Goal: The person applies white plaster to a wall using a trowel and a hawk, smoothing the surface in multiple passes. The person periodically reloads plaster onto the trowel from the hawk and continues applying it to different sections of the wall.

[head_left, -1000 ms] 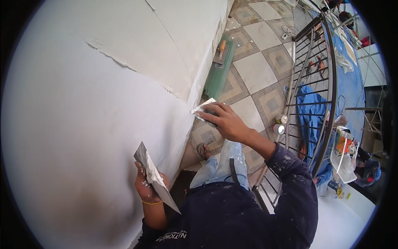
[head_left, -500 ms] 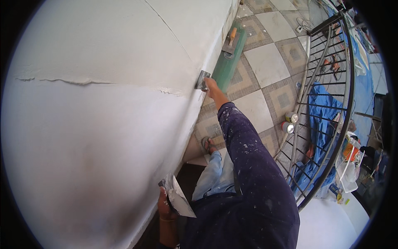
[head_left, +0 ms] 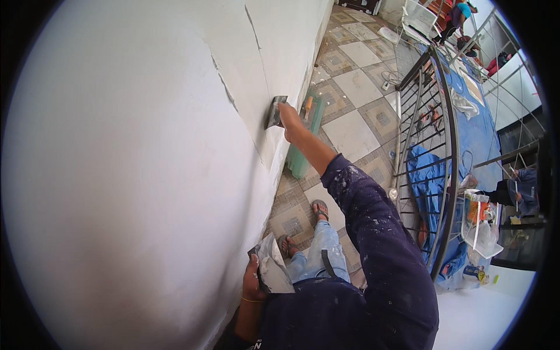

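My right arm reaches forward, and my right hand (head_left: 290,121) is closed around a broad putty knife (head_left: 274,112). The knife's dark blade lies against the white plastered wall (head_left: 128,151). Thin raised ridges of filler run along the wall near the blade. Low by my body, my left hand (head_left: 252,283) grips a flat metal filler blade (head_left: 279,273) with a heap of whitish putty on it. Its handle is mostly hidden by my fingers.
A green board (head_left: 298,160) lies along the wall foot, with an orange-handled trowel (head_left: 308,107) on it. To the right runs a black metal railing (head_left: 450,175), with a can (head_left: 392,193) beside it. Beyond are blue tarps (head_left: 429,166) and other people (head_left: 458,20).
My right hand has moved the putty knife from the wall's bottom edge up onto its face. My view has shifted, showing more of the far floor. The left hand still holds the loaded blade.
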Available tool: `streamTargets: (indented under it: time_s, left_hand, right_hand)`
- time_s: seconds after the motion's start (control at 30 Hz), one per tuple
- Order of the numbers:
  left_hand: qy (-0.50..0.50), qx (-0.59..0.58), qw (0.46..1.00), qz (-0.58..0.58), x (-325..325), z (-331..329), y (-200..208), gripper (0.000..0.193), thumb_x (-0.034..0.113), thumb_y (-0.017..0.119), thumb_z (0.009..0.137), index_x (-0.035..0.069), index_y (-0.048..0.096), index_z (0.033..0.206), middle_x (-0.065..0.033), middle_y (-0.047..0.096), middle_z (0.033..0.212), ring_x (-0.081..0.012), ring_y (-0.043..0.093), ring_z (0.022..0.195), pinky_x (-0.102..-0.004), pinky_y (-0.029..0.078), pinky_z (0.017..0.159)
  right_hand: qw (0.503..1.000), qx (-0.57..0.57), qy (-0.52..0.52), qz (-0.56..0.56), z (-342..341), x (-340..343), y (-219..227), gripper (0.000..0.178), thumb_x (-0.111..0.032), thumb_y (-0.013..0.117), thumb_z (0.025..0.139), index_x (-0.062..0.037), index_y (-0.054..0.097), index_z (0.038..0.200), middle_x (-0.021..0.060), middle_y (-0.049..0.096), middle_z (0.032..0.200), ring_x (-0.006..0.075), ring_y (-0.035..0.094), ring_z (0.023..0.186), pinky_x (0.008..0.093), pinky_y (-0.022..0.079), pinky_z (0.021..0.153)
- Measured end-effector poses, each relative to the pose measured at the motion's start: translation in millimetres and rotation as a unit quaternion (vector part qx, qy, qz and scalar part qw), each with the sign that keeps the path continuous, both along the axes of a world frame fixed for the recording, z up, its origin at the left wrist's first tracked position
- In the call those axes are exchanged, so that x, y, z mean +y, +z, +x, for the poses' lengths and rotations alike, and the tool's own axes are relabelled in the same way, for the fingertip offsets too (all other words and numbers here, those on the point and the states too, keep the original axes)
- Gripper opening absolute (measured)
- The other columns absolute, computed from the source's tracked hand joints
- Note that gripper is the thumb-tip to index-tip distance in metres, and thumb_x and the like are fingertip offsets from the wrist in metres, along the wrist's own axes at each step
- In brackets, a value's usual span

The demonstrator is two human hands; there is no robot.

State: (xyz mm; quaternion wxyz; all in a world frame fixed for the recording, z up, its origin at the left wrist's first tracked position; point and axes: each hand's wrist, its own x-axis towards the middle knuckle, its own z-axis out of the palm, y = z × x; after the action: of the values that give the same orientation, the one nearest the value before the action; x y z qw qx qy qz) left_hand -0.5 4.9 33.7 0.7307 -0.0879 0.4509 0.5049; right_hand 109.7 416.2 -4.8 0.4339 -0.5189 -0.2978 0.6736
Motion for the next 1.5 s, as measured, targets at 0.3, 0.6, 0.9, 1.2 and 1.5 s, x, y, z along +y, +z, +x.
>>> streamTargets:
  time_s: [0.3, 0.6, 0.9, 1.2, 1.5]
  left_hand:
    - [-0.054, -0.044, 0.993, 0.091, 8, 2, 6, 0.057, 0.045, 0.032, 0.101, 0.001, 0.039, 0.136, -0.0198, 0.055, 0.125, -0.0346, 0.059, 0.109, -0.0501, 0.049, 0.092]
    - [-0.041, -0.139, 0.987, 0.067, 54, 22, 28, 0.051, 0.044, 0.041, 0.100, 0.007, 0.045, 0.134, -0.0121, 0.061, 0.116, -0.0289, 0.063, 0.104, -0.0498, 0.055, 0.084]
    - [-0.016, -0.329, 0.931, 0.158, 113, 29, 91, 0.060, 0.051, 0.033, 0.099, 0.003, 0.045, 0.133, -0.0226, 0.056, 0.121, -0.0352, 0.061, 0.107, -0.0515, 0.052, 0.090]
    - [0.200, 0.068, 0.976, -0.054, 65, -1, 40, 0.052, 0.047, 0.031, 0.101, 0.006, 0.062, 0.096, -0.0186, 0.063, 0.063, -0.0292, 0.055, 0.036, -0.0350, 0.039, 0.028]
    - [0.124, 0.179, 0.945, -0.244, 16, 18, 14, 0.045, 0.049, 0.038, 0.099, 0.008, 0.058, 0.098, -0.0101, 0.056, 0.057, -0.0255, 0.052, 0.038, -0.0363, 0.044, 0.037]
  right_hand:
    - [0.990, -0.045, -0.005, 0.136, -2, 12, 242, 0.023, -0.027, 0.047, 0.095, -0.0068, 0.057, 0.099, 0.0050, 0.057, 0.093, 0.0148, 0.054, 0.084, 0.0317, 0.044, 0.083]
    - [0.840, -0.297, 0.177, 0.419, 31, -76, 362, 0.038, -0.016, 0.043, 0.094, 0.0004, 0.046, 0.128, 0.0116, 0.058, 0.101, 0.0199, 0.055, 0.087, 0.0350, 0.049, 0.071]
    - [0.519, -0.209, 0.386, 0.734, 114, -200, 201, 0.060, -0.019, 0.064, 0.081, -0.0352, 0.047, 0.137, 0.0018, 0.047, 0.134, 0.0228, 0.047, 0.121, 0.0513, 0.040, 0.100]
    - [0.918, -0.221, 0.267, 0.191, 103, -115, -114, 0.047, -0.011, 0.052, 0.092, -0.0160, 0.047, 0.138, 0.0083, 0.055, 0.123, 0.0265, 0.053, 0.107, 0.0408, 0.045, 0.093]
    - [0.956, 0.039, 0.050, -0.286, 1, -39, -303, 0.030, -0.025, 0.049, 0.095, -0.0095, 0.050, 0.121, 0.0058, 0.055, 0.112, 0.0204, 0.054, 0.100, 0.0453, 0.050, 0.086]
